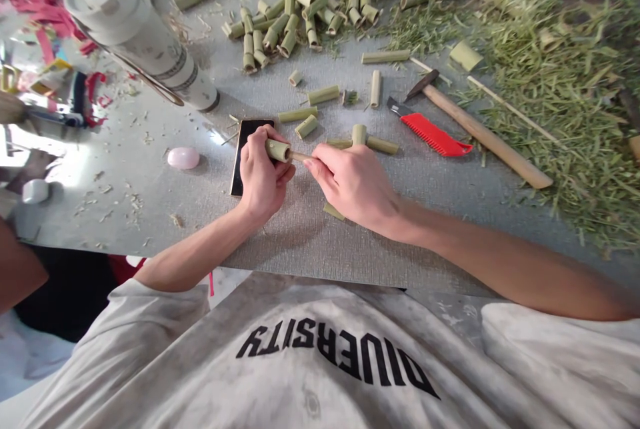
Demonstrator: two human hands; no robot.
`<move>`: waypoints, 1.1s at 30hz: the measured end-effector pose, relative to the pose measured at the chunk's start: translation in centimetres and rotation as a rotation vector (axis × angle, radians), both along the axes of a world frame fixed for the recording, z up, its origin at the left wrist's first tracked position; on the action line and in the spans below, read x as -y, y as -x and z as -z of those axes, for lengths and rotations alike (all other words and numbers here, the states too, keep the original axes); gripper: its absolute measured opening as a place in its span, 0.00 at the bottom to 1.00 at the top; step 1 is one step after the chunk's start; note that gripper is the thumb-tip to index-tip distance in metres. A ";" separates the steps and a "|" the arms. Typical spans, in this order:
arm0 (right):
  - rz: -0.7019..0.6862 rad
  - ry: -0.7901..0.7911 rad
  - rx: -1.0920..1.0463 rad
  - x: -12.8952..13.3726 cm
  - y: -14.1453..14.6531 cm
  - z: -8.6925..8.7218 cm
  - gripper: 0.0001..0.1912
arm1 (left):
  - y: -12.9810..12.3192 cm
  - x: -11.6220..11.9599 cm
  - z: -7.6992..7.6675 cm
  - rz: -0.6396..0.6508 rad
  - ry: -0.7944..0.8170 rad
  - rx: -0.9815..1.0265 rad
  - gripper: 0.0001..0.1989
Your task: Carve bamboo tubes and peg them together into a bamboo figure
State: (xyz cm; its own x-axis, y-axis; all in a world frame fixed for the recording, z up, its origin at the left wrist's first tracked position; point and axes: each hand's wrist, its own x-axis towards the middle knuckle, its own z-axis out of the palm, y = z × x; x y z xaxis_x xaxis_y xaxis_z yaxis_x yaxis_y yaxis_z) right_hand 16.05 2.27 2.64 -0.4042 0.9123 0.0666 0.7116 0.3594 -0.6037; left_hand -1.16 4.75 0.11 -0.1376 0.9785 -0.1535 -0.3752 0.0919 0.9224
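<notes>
My left hand (265, 172) is closed around a short bamboo piece (278, 150), whose hollow end faces right. Pinched in my right hand (357, 182) is a thin wooden stick (300, 156); its left tip meets the open end of the bamboo, and how far it reaches inside I cannot tell. Beneath my left hand lies a black phone (239, 162). Just beyond my right hand a bamboo piece (359, 134) stands up from the table, with another bamboo piece (383, 144) beside it. More cut bamboo pieces (307, 126) lie just past both hands.
A red-handled cutter (435, 134) and a hammer (487, 126) lie to the right, near a heap of green shavings (550, 82). Cut bamboo tubes (300, 9) are piled at the back. A white tumbler (145, 36) and a pink stone-like object (183, 158) stand left.
</notes>
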 end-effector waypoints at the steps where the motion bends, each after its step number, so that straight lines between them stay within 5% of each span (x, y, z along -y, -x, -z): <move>1: 0.001 0.001 -0.007 0.0 0.0 0.1 0.19 | 0.0 0.0 0.0 -0.004 0.007 -0.002 0.18; 18: -0.014 -0.110 -0.190 -0.2 -0.7 0.1 0.20 | 1.6 -1.3 -1.2 -0.029 -0.012 0.117 0.20; 25: -0.003 -0.159 -0.188 -0.2 -1.6 -2.1 0.21 | 1.7 -1.3 -1.5 0.273 0.084 0.269 0.24; 33: 0.037 -0.279 0.034 0.5 -2.4 -4.5 0.21 | 1.7 -1.4 -1.8 0.299 0.113 0.305 0.29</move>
State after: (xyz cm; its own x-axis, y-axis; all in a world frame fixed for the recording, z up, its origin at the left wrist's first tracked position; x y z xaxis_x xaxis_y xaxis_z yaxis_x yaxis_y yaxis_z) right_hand 18.47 1.74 7.10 -0.3774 0.8746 0.3043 0.7454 0.4819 -0.4605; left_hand -2.84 6.18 1.95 0.2175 0.9431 -0.2513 -0.5705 0.3318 0.7513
